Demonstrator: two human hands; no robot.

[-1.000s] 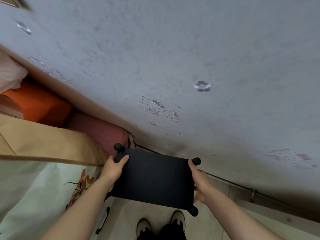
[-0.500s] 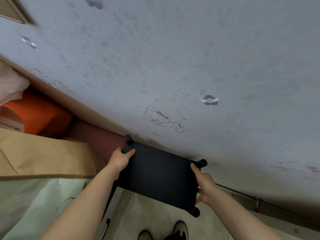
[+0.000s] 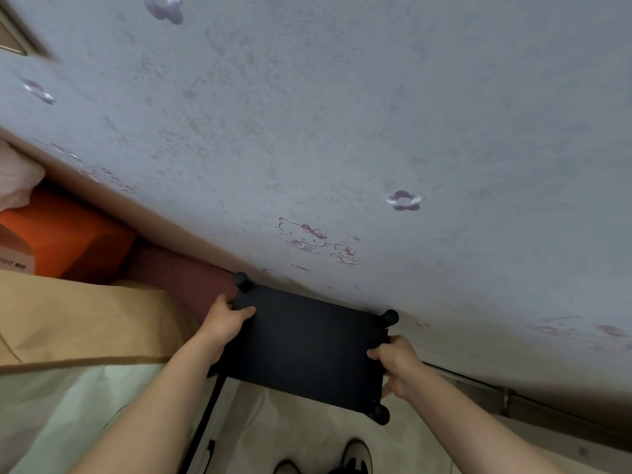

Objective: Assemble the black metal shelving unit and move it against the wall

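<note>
Against the wall (image 3: 342,131), both hands, left hand (image 3: 227,321) and right hand (image 3: 396,366), clamp the shelving unit (image 3: 307,347)'s top, apparently needing only final squaring.

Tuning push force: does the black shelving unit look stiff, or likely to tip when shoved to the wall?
Probably stiff: the black shelving unit's flat top shows no sag between the left hand and right hand. Perhaps light, since both hands grip only its edges. Tipping is possible: a thin leg drops well below, suggesting a tall frame.

The head view looks steeply down, close over the hands, facing the wall (image 3: 342,114).
</note>
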